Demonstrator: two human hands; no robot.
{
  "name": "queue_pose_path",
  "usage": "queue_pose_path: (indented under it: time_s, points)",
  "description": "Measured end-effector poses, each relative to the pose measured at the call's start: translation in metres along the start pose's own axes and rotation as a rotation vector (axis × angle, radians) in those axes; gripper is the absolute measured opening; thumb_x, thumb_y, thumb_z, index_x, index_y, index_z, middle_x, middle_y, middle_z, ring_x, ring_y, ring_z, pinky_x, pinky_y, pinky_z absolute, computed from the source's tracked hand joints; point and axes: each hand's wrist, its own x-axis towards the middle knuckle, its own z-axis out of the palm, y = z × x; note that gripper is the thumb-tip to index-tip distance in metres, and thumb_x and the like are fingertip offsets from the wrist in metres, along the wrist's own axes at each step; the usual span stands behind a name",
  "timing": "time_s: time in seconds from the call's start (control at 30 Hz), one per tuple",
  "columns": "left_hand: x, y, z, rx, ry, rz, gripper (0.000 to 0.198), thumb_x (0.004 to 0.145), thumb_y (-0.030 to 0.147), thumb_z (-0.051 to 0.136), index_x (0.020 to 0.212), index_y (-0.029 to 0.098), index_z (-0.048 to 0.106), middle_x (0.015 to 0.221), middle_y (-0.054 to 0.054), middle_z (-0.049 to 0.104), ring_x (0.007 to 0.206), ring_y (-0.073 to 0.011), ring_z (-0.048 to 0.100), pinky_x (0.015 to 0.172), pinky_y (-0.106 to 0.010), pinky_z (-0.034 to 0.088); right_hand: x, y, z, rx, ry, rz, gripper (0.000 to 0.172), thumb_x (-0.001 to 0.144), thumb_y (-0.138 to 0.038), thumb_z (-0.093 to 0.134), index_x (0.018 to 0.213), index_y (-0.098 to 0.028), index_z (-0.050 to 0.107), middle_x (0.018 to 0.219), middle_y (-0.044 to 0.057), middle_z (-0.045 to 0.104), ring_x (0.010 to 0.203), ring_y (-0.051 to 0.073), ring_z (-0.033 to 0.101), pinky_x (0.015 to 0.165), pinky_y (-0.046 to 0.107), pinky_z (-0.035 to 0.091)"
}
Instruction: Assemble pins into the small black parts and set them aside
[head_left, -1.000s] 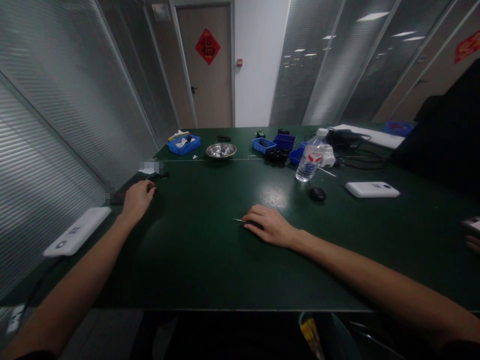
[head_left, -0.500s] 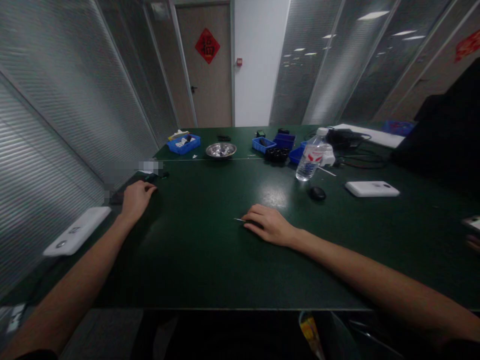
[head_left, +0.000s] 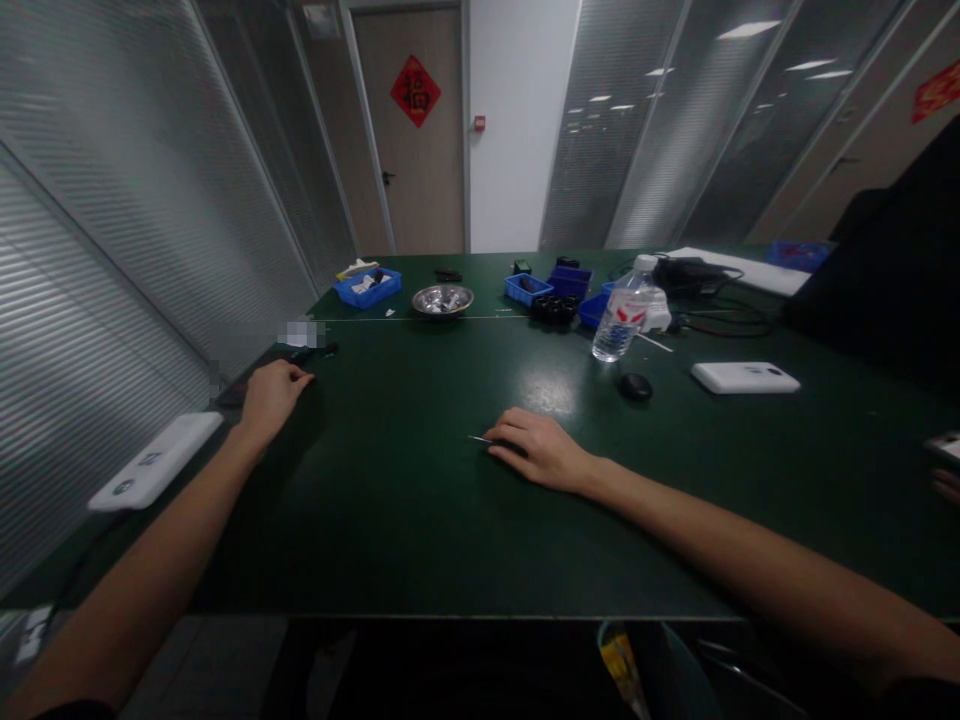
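While open tabletop (head_left: 390,470) separates them, right hand (head_left: 541,450) grips a thin tool (head_left: 478,439); left hand (head_left: 271,396) pinches narrowly.

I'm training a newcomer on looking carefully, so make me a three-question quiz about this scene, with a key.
1. True or false: the clear bottle has no cap on.
2. Which hand holds the thin tool, its metal tip showing? A) left hand B) right hand
3. Fill in: in the picture, just right of the far-left blue tray stands a shiny round ____.

Key: 1. False, a white cap is on. 2. B, right hand. 3. Bowl.
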Motion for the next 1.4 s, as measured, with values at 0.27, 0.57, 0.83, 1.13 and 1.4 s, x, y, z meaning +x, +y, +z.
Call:
queue_pose_path:
  time_s: [0.27,0.57,0.83,1.13,1.4]
  points:
    - [0.005,-0.006,0.000,0.061,-0.055,0.036,0.033,0.092,0.037,0.056,0.103,0.014,0.077,0.107,-0.013,0.074,0.098,-0.0290,0.067,0.090,-0.037,0.049,0.001,-0.001,-0.002,0.000,-0.005,-0.001,0.024,0.104,-0.030,0.052,0.120,-0.017,0.065,0.106,0.009,0.065,0.095,0.020,0.060,0.080,0.034,0.052]
    - [0.013,-0.017,-0.004,0.076,-0.136,0.060,0.037,0.088,0.027,0.055,0.115,0.014,0.077,0.115,-0.012,0.075,0.106,-0.0311,0.067,0.095,-0.038,0.049,-0.001,0.001,0.001,-0.002,-0.014,-0.004,0.024,0.103,-0.031,0.054,0.119,-0.017,0.065,0.107,0.009,0.066,0.096,0.020,0.061,0.082,0.034,0.053]
    - [-0.006,0.053,-0.013,-0.093,-0.269,0.286,0.037,0.091,0.023,0.052,0.118,0.019,0.076,0.120,-0.008,0.072,0.109,-0.0262,0.066,0.099,-0.036,0.049,0.000,0.002,0.000,-0.001,-0.023,0.003,0.023,0.103,-0.031,0.053,0.118,-0.018,0.065,0.107,0.009,0.065,0.096,0.020,0.061,0.081,0.033,0.051]
    - [-0.108,0.227,-0.036,-0.453,-0.428,0.768,0.031,0.095,0.007,0.046,0.114,0.020,0.066,0.109,-0.005,0.069,0.098,-0.0177,0.065,0.088,-0.030,0.050,-0.001,0.002,0.000,-0.024,-0.027,0.000,0.025,0.104,-0.032,0.052,0.119,-0.017,0.065,0.106,0.009,0.065,0.096,0.020,0.060,0.081,0.033,0.050]
    - [-0.130,0.236,-0.021,-0.417,-0.278,0.909,0.026,0.086,0.000,0.049,0.103,0.016,0.061,0.096,-0.006,0.066,0.088,-0.0199,0.060,0.079,-0.033,0.045,0.000,0.002,-0.001,-0.014,-0.026,-0.012,0.023,0.104,-0.029,0.052,0.118,-0.017,0.065,0.105,0.009,0.066,0.095,0.020,0.061,0.081,0.034,0.051]
